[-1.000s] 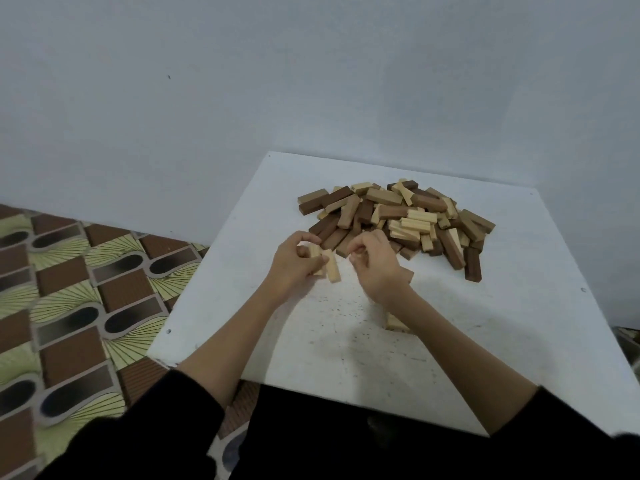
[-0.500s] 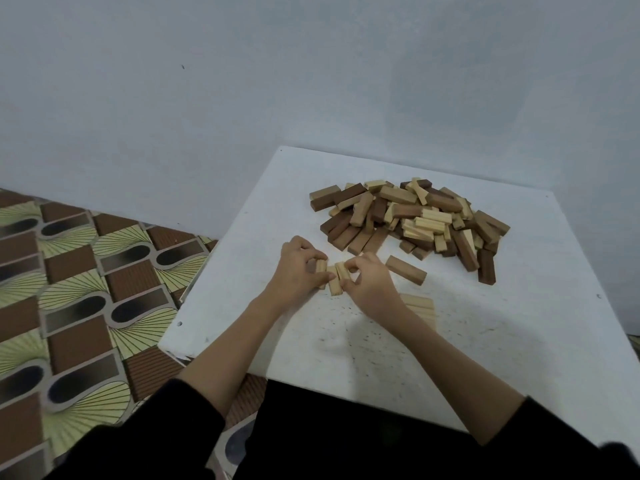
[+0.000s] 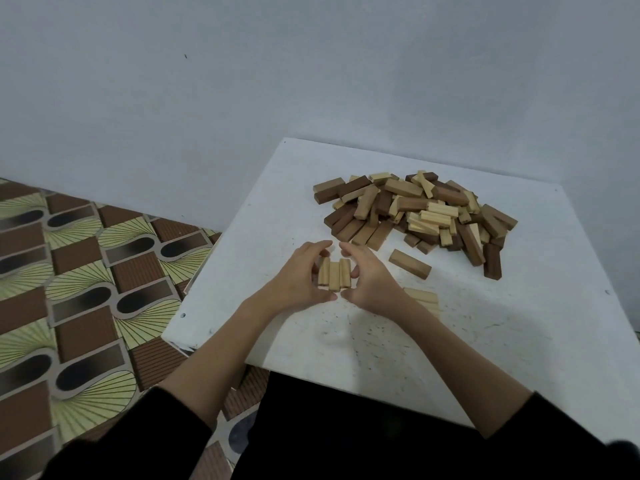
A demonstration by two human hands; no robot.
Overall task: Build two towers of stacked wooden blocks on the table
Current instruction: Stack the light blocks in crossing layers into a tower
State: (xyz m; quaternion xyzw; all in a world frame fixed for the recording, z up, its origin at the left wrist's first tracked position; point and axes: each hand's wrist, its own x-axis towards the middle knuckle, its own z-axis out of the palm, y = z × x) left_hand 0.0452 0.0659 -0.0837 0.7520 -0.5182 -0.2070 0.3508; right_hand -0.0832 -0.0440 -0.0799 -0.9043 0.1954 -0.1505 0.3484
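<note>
Three pale wooden blocks [image 3: 334,276] side by side on the white table [image 3: 519,341], squeezed into a row between left hand [image 3: 298,278] and right hand [image 3: 367,280], curled fingers of each pressing the outer blocks. Loose pile of blocks [image 3: 415,213] farther back; single brown block [image 3: 409,264] near the right hand. More pale blocks [image 3: 424,299] behind the right wrist, possibly a second base, mostly hidden. Light, rigid, smooth-faced, likely prone to sliding; best gripped across the long sides.

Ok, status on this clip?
Both hands, left and right, squaring three pale blocks. Pile behind. No tower yet; nothing blocking.
</note>
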